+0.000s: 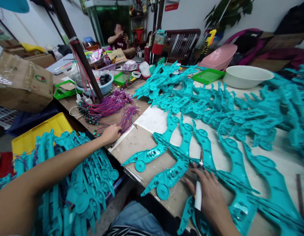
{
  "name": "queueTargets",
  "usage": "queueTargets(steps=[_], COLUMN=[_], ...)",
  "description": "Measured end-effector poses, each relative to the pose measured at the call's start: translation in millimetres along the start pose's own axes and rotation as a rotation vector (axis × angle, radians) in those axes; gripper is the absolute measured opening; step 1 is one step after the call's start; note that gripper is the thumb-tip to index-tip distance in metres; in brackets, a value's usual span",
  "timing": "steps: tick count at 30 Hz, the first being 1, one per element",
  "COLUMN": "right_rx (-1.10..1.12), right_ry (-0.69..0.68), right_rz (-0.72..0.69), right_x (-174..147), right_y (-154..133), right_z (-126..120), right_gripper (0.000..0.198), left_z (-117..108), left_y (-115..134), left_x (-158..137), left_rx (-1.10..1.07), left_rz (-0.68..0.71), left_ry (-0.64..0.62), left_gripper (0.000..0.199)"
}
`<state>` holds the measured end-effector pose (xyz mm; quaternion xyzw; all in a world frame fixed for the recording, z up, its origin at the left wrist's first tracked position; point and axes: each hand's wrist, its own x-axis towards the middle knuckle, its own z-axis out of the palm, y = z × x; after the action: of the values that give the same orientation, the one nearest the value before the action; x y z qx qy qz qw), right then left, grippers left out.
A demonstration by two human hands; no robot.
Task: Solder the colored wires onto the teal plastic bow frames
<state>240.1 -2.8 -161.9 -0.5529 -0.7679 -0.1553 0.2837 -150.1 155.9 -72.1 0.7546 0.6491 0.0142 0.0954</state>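
Note:
My right hand holds a soldering iron upright by its white and black handle, its metal tip pointing up and away over the teal parts. Curved teal plastic parts lie in a row around it, each with a round disc near one end. At the left of the table, my left hand is closed, its fingers bent down onto the red-and-blue wires; the fingertips are partly hidden. A larger bundle of wires lies just beyond it.
More teal parts fill a yellow crate below the table's left edge. A teal heap, a white basin and a green tray stand farther back. A dark post rises at left. Another person sits behind.

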Motion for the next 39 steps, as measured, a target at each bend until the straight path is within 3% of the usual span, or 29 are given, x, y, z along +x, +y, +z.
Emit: queueTargets(steps=[3,7,12,18,20,22,28,30,34,36,39], right_rx=[-0.022,-0.039,-0.020,-0.009,-0.021,-0.029,-0.015,-0.009,0.001,0.012,0.032], right_ry=[0.009,-0.007,-0.007,-0.019,-0.011,-0.007,0.002,-0.012,-0.044,-0.052,-0.053], right_rz=[-0.007,-0.002,0.013,0.014,0.010,0.007,0.012,0.004,0.011,0.039,0.044], right_x=[0,-2,-3,-2,-2,-1,-1,-2,-3,-4,-2], right_y=[0,0,-1,-1,-2,-2,-2,-2,-1,-1,-3], right_z=[1,2,2,1,1,1,1,1,1,1,-1], right_gripper=[0.039,0.042,0.040,0.036,0.037,0.038,0.039,0.039,0.038,0.036,0.034], left_z=[-3,-20,-41,-46,-45,-45,-40,-34,-15,-9,-12], left_y=[-4,-14,-25,-31,-28,-23,-8,-6,-4,-4,-5], left_x=[13,23,23,15,15,16,2,-10,-26,-26,-19], left_rx=[-0.075,-0.223,-0.444,-0.836,-0.892,-0.854,-0.361,-0.235,-0.012,-0.037,-0.112], left_rz=[-0.038,-0.075,-0.135,-0.243,-0.244,-0.206,-0.216,-0.206,-0.196,-0.220,-0.257], left_ry=[-0.036,-0.035,0.002,-0.364,-0.390,-0.320,0.154,0.141,-0.028,-0.025,-0.017], left_gripper=[0.004,0.024,0.030,0.045,0.045,0.039,0.030,0.020,0.010,0.001,0.006])
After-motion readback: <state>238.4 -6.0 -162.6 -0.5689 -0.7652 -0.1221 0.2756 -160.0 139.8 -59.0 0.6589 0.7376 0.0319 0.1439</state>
